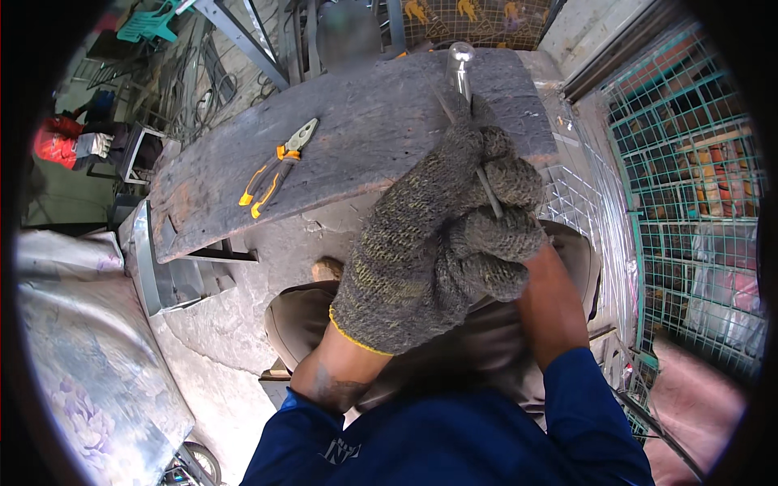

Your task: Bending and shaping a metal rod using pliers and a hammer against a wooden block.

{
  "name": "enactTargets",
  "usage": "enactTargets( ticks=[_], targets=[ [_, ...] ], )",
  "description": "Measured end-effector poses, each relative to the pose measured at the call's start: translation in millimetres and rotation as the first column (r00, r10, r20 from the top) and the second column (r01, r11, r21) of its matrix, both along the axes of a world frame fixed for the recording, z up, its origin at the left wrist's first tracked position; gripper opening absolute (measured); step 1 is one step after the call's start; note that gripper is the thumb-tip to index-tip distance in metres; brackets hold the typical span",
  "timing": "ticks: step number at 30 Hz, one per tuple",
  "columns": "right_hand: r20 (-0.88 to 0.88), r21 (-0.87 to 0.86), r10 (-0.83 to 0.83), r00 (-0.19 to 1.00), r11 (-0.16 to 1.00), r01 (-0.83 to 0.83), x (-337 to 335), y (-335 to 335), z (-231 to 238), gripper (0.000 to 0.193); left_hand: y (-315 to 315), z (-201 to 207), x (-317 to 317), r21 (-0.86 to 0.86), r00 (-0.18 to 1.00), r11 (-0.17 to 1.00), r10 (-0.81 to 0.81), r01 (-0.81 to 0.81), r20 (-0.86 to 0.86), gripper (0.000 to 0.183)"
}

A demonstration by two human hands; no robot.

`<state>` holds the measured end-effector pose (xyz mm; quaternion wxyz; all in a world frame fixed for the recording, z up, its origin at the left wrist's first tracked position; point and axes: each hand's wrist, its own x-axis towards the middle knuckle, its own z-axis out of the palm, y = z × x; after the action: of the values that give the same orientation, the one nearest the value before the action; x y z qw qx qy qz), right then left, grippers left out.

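Note:
My left hand (405, 243), in a dark grey knitted glove with a yellow cuff edge, is raised over the near side of the bench with its fingers curled. A thin metal rod (489, 193) passes slantwise through its grip. Just beyond the knuckles, a shiny metal piece with a rounded end (461, 69) sticks up; its lower part is hidden by the glove. My right forearm (555, 304) runs up behind the left glove, which hides most of the right hand and its fingers. Combination pliers (279, 168) with yellow and black handles lie on the bench, left of the gloves.
The dark wooden bench top (356, 113) spans the space ahead. Green wire mesh (689, 194) stands at the right, above a bundle of thin metal rods (604, 215). Metal bars (243, 40) lean at the back left. A flowered cloth (89, 348) hangs at the left.

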<state>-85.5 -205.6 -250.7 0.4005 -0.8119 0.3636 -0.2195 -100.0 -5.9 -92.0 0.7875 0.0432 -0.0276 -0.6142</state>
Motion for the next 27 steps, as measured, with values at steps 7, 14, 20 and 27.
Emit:
enactTargets(
  ticks=[7,14,20,27],
  targets=[
    [0.195,0.025,0.013,0.981,1.0,-0.019,-2.2,-9.3,-14.7,0.041,2.7,-31.5,-1.0,0.508,0.941,0.852,-0.263,0.123,0.213,0.03],
    [-0.002,0.093,0.026,1.0,0.995,-0.025,0.6,-3.0,0.6,0.043,23.0,-135.5,-15.8,0.725,0.67,0.688,-0.533,-0.012,0.517,0.031],
    [0.034,0.13,0.01,0.999,0.991,-0.014,0.9,-5.7,-14.8,0.034,18.2,-144.6,-19.2,0.761,0.598,0.648,-0.597,-0.032,0.534,0.032],
    [0.047,0.073,-0.014,0.999,0.997,0.011,-1.4,-0.3,-3.6,0.032,18.6,-146.3,-20.5,0.739,0.602,0.672,-0.57,-0.052,0.56,0.032]
  ],
)
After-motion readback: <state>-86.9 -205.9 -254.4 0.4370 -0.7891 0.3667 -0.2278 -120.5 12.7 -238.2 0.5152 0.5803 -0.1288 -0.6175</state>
